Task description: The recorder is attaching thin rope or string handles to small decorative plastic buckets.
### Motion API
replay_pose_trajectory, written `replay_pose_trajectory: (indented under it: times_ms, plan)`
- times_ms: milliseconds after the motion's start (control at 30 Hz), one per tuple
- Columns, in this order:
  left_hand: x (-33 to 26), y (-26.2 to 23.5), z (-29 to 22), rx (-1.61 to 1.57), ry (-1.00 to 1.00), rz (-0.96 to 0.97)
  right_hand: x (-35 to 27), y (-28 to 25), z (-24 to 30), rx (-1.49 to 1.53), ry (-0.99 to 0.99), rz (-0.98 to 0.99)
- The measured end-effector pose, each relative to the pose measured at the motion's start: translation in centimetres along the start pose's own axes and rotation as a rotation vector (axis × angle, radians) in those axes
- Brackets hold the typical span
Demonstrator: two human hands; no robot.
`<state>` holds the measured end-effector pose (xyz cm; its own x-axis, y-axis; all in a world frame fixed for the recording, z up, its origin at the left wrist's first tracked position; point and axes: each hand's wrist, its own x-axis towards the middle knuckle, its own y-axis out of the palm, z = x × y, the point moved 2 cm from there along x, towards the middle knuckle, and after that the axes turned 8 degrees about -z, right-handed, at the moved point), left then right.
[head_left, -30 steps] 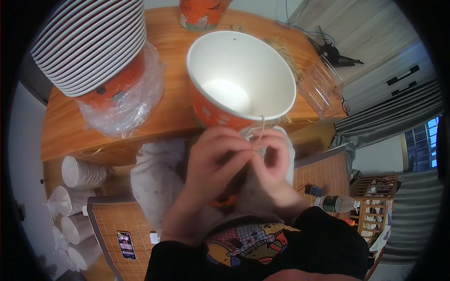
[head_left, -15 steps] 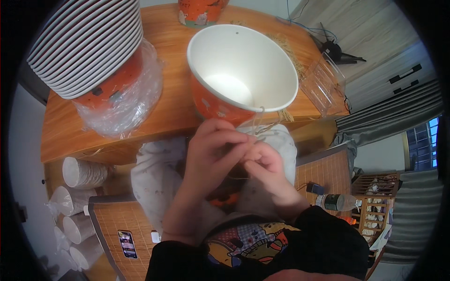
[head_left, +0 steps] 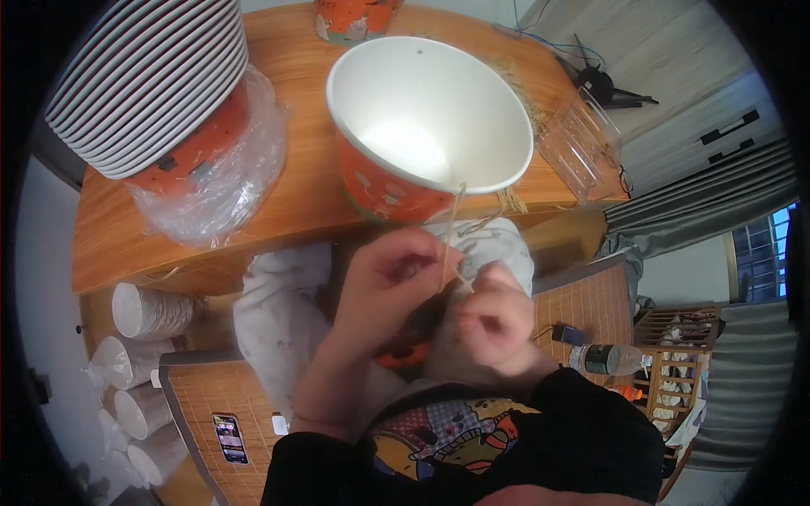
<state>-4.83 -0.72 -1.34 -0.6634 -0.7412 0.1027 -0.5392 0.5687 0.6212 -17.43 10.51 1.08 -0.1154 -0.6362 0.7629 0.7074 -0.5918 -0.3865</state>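
A large orange paper bucket (head_left: 384,181) with a white inside stands at the table's near edge, its mouth tilted toward me. A thin tan cord (head_left: 453,221) hangs from the near side of its rim and runs down to my hands. My left hand (head_left: 384,274) pinches the cord between thumb and fingertips just below the bucket. Close by on the right, my right hand (head_left: 496,319) is closed, with a stretch of cord running to its fingers; its grip is partly blurred.
A tall stack of nested buckets (head_left: 152,93) in clear plastic wrap (head_left: 211,202) stands on the wooden table (head_left: 295,51) at left. Another orange bucket (head_left: 354,18) is at the back. Loose cords (head_left: 523,93) and a clear plastic holder (head_left: 582,148) lie at right. White stacked cups (head_left: 156,312) are below left.
My right hand has drawn away from my left, down and to the right, stretching the cord between them. The bucket has shifted slightly left and up.
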Motion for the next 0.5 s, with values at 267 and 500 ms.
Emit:
replay_pose_trajectory:
  times_ms: [267, 500]
  plan:
    - [-0.38, 0.2, -0.45, -0.029, 0.04, 0.018, 0.53, 0.14, -0.21, -0.238, -0.139, -0.237]
    - [-0.53, 0.18, -0.49, -0.032, 0.062, 0.024, 0.82, 0.34, -0.46, -0.15, -0.054, -0.299]
